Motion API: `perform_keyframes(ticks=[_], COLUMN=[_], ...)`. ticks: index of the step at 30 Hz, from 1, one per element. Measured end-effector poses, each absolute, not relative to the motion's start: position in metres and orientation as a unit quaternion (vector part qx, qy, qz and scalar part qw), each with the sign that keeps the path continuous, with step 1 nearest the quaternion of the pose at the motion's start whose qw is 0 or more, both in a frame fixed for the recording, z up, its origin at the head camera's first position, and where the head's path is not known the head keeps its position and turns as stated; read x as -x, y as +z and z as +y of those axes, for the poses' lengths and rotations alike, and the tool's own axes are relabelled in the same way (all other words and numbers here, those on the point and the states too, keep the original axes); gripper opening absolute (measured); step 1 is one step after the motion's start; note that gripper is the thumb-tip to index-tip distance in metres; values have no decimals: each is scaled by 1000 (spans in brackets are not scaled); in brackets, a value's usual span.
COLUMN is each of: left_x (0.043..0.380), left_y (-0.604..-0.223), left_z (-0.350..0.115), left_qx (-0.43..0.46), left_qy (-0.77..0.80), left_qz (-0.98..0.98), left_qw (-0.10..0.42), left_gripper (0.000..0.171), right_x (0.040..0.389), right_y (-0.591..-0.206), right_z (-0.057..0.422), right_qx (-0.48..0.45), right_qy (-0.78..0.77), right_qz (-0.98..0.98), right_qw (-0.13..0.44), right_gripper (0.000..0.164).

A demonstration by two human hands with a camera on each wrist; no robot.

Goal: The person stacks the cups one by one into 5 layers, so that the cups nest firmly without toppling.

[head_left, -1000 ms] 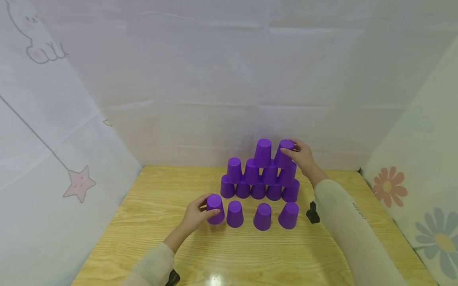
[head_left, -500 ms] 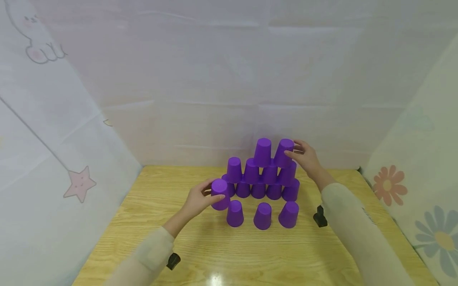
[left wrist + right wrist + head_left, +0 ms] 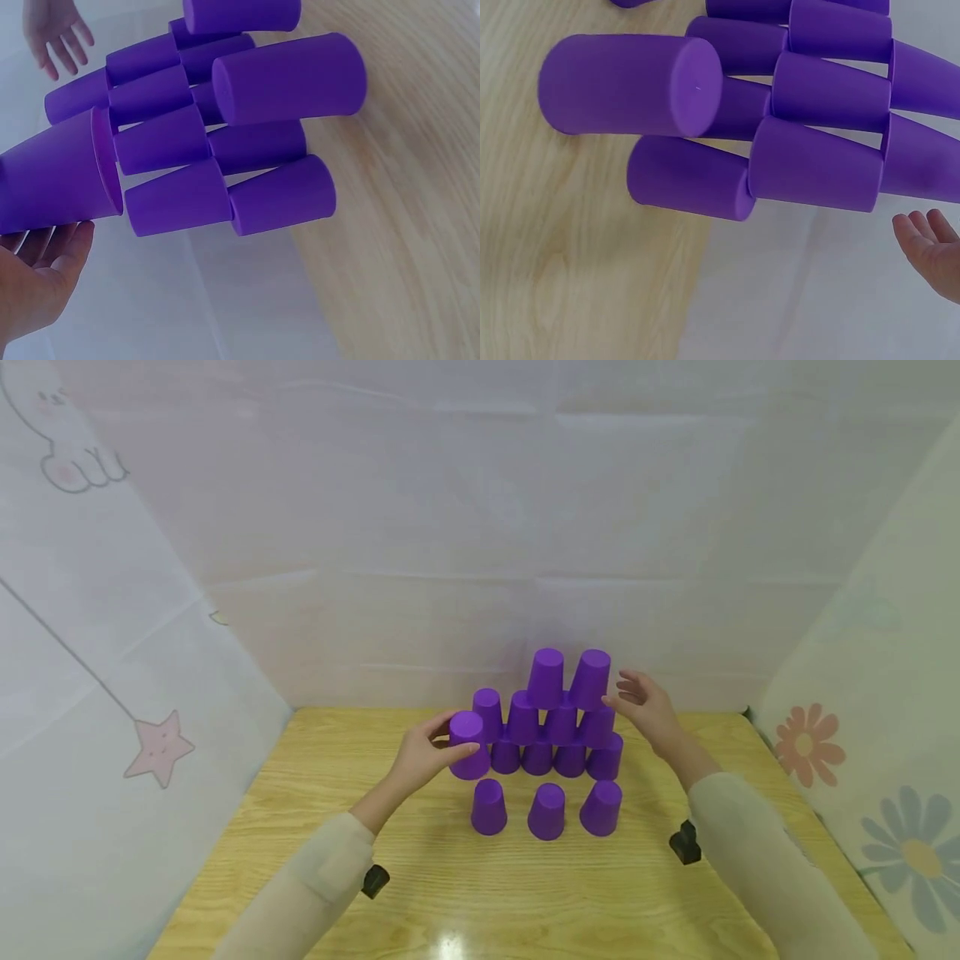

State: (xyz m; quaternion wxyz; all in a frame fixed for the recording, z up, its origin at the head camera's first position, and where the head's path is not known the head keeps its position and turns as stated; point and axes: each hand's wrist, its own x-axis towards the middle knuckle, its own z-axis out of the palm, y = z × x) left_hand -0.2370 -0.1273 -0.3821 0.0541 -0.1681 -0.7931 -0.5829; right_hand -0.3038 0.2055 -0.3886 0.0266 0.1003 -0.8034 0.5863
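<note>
My left hand grips an upside-down purple plastic cup, thumb on its near side, raised in front of the left end of a cup pyramid. In the left wrist view the held cup has its open rim towards the stack. Upside-down purple cups form the pyramid: a bottom row, a middle row, and two cups on the third level. Just right of the upper right cup, my right hand holds nothing, its fingers loosely bent. The right wrist view shows that hand beside the stack.
Three more upside-down cups stand in front of the pyramid: a left one, a middle one and a right one. The wooden table meets a pale cloth backdrop behind the stack, with printed cloth at both sides.
My left hand has lifted the leftmost front cup off the table and carried it up towards the pyramid's left end. The right hand has let go of the upper right cup and drawn away rightward.
</note>
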Motion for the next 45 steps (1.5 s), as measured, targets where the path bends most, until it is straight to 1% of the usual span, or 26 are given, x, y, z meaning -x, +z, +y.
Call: perform_keyframes(ticks=[5,11,18,22,28,38,45], left_x=[246,259,289,298,307,325,338], left_y=[-373,-368,-384,-384,-376,-375,-376], left_z=[-124,-120,-118,-112,-103,-90,-83], left_qx=[168,168,171,166,156,144,119], left_qy=[-572,-567,-556,-552,-545,-555,-567], left_qz=[-800,-803,-809,-812,-820,-813,-807], left_qw=[66,75,85,90,83,102,115], left_gripper=[43,43,48,49,50,44,44], right_x=[292,281,266,257,246,232,227], right_y=[-401,-417,-437,-450,-467,-491,-506], right_z=[209,214,219,220,218,212,211], right_qx=[-99,-84,-78,-80,-67,-45,-26], right_qy=[602,614,611,598,591,584,571], right_qz=[-792,-784,-786,-795,-801,-808,-818], right_qw=[25,37,55,59,64,64,57], right_gripper=[70,65,62,62,60,61,64])
